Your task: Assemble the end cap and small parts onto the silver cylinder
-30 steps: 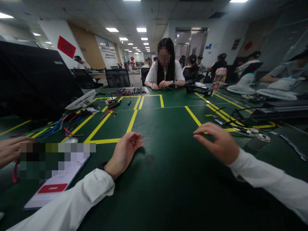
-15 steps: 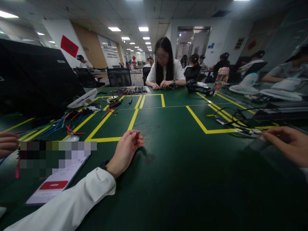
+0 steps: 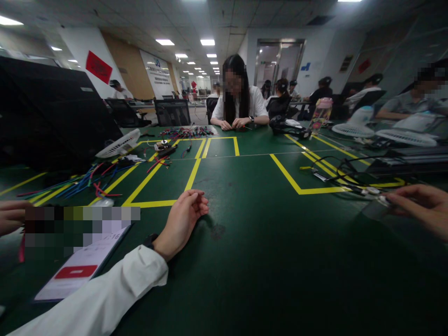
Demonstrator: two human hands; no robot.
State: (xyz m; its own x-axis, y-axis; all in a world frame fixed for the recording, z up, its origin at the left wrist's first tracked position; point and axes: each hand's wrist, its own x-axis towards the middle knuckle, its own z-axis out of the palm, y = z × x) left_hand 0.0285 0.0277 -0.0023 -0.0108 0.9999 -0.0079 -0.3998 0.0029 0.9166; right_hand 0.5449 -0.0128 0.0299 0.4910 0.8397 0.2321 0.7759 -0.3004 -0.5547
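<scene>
My left hand (image 3: 182, 221) rests on its side on the green table (image 3: 252, 261), fingers loosely curled with nothing seen in them. A dark band circles that wrist below a white sleeve (image 3: 115, 284). At the right edge my right hand (image 3: 422, 205) pinches a small grey, see-through-looking cylinder (image 3: 376, 209) by its upper end; its exact kind is unclear. Just beyond this hand lie black cables (image 3: 341, 172) with pale connectors.
A lit phone-like screen (image 3: 82, 273) lies left of my forearm. Another person's hand (image 3: 12, 217) is at the left edge, near coloured wires (image 3: 82, 182). Yellow tape (image 3: 324, 191) marks the table. Across it a person (image 3: 259, 102) sits beside a wire heap (image 3: 189, 132).
The whole view has shifted slightly. The grey cylinder in my right hand looks sharper and sits a little differently. My left hand keeps its pose.
</scene>
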